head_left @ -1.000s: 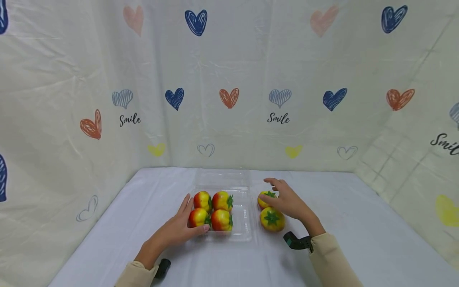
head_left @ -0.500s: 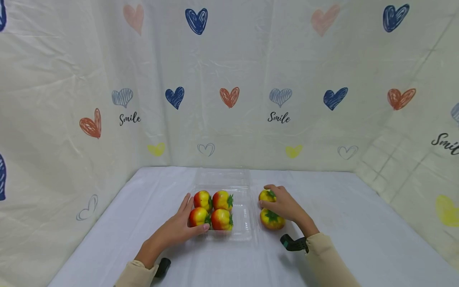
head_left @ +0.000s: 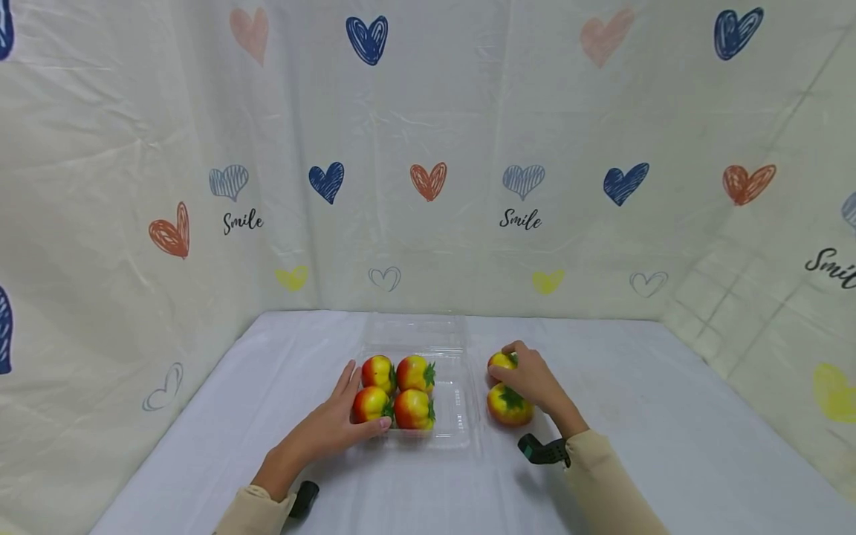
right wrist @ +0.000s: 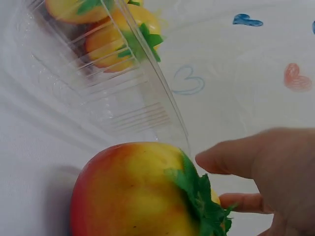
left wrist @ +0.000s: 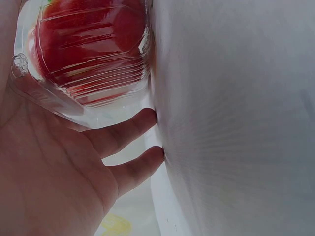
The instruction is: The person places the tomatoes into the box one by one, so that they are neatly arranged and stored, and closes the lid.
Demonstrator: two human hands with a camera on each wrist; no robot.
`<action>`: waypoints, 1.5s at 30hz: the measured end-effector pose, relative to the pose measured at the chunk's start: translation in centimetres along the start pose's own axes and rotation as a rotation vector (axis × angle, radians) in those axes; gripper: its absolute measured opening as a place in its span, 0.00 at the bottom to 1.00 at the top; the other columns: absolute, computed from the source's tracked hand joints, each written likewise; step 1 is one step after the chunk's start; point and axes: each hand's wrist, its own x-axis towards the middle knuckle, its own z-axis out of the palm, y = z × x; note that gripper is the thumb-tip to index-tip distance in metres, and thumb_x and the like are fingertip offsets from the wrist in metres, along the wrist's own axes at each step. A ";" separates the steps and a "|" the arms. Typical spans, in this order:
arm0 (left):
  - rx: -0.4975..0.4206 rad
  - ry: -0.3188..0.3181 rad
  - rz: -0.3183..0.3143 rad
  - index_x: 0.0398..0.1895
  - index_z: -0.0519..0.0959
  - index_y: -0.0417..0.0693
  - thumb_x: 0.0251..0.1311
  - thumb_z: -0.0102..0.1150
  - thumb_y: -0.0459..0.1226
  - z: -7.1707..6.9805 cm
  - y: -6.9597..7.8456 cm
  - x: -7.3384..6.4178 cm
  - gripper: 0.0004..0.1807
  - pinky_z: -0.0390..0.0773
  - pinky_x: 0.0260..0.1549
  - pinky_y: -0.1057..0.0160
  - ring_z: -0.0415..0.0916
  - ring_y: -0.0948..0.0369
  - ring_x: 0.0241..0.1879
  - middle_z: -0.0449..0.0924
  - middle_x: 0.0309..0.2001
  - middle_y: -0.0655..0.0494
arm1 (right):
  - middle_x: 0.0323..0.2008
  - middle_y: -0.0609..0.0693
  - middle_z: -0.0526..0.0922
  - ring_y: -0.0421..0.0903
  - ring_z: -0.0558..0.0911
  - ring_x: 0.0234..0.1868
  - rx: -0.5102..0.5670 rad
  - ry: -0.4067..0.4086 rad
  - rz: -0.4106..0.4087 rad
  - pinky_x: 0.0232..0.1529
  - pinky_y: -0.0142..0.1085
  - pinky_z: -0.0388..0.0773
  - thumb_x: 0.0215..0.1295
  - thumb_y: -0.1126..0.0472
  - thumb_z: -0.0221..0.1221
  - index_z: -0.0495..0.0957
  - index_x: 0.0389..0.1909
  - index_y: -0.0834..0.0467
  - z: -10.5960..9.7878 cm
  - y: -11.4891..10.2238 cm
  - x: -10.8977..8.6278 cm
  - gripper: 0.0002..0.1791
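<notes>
1. The far loose fruit [head_left: 502, 360] is held by the right hand [head_left: 533, 380], with the thumb set at its near left side and the index finger curved over its far side; the grip is seen as closed around it.
2. That fruit is placed on the table [head_left: 702, 461], to the right of the clear container [head_left: 456, 405]; whether it is lifted at all cannot be told.
3. The near loose fruit [head_left: 510, 407], topped with green leaves, is set just on the near side of it, below the hand.
4. The right forearm is slanted in from the near right, covered by a beige right sleeve [head_left: 615, 483], with a black wrist device [head_left: 547, 450] worn at the cuff.
5. The left hand [head_left: 324, 425] is laid along the container's left side, fingers stretched and spread from the thumb, which is reached across the near left corner; nothing is clasped.
6. Four red-and-yellow fruits [head_left: 413, 410] are held in the container's left part, in two rows.
7. The clear lid [head_left: 414, 332] is laid back at the far side.
8. A heart-printed backdrop [head_left: 428, 111] is hung behind.
</notes>
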 end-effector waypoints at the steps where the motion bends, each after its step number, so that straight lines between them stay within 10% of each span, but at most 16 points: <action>1: 0.000 -0.001 0.001 0.89 0.40 0.49 0.58 0.66 0.72 0.0 0.0 0.0 0.69 0.64 0.70 0.28 0.59 0.36 0.78 0.30 0.88 0.50 | 0.60 0.71 0.74 0.63 0.77 0.53 0.010 0.007 0.004 0.59 0.60 0.81 0.71 0.55 0.64 0.68 0.66 0.68 0.0 0.1 0.0 0.31; 18: 0.013 0.009 0.013 0.89 0.40 0.49 0.60 0.65 0.71 -0.2 -0.2 -0.1 0.68 0.64 0.69 0.28 0.60 0.36 0.78 0.29 0.88 0.50 | 0.72 0.74 0.66 0.69 0.74 0.66 0.200 -0.001 0.032 0.61 0.56 0.82 0.75 0.59 0.64 0.61 0.74 0.66 -2.2 1.7 0.7 0.34; 45: -0.002 0.002 -0.003 0.90 0.40 0.51 0.58 0.65 0.73 0.1 -0.2 0.3 0.69 0.63 0.70 0.28 0.59 0.36 0.78 0.29 0.88 0.53 | 0.77 0.63 0.65 0.70 0.69 0.72 0.218 -0.146 -0.292 0.65 0.69 0.73 0.76 0.48 0.65 0.64 0.82 0.45 -0.4 -2.3 -0.7 0.38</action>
